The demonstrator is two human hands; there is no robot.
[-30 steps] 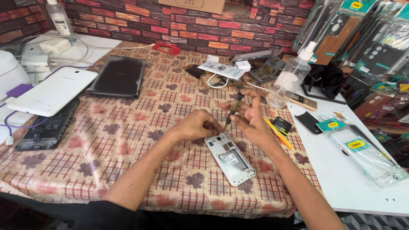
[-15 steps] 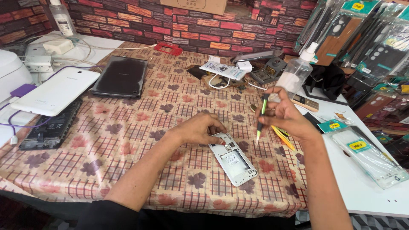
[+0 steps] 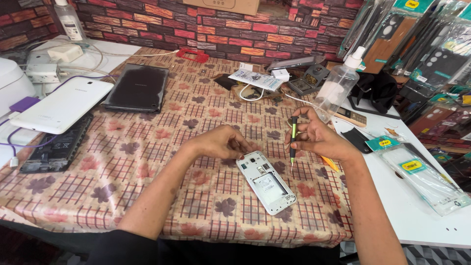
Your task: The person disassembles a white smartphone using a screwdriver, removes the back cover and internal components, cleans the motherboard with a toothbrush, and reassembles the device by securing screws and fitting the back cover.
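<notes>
Opened phone (image 3: pixel 266 182), back cover already off; left hand (image 3: pixel 223 143) rests loosely curled at its 11 o'clock; right hand (image 3: pixel 319 137) grips screwdriver (image 3: pixel 293 142) at 2 o'clock, screws not yet touched.

At frame centre, the right hand (image 3: pixel 319 140) holds a slim black-and-green screwdriver (image 3: pixel 293 142) upright; the left hand (image 3: pixel 221 142) touches the opened white plastic phone (image 3: pixel 266 182).

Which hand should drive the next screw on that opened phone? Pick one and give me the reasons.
Right, probably. The right hand holds the green-and-black screwdriver upright, tip down, just beside the opened white phone. The left hand is empty, resting at the phone's top edge, better suited to steadying it.
</notes>
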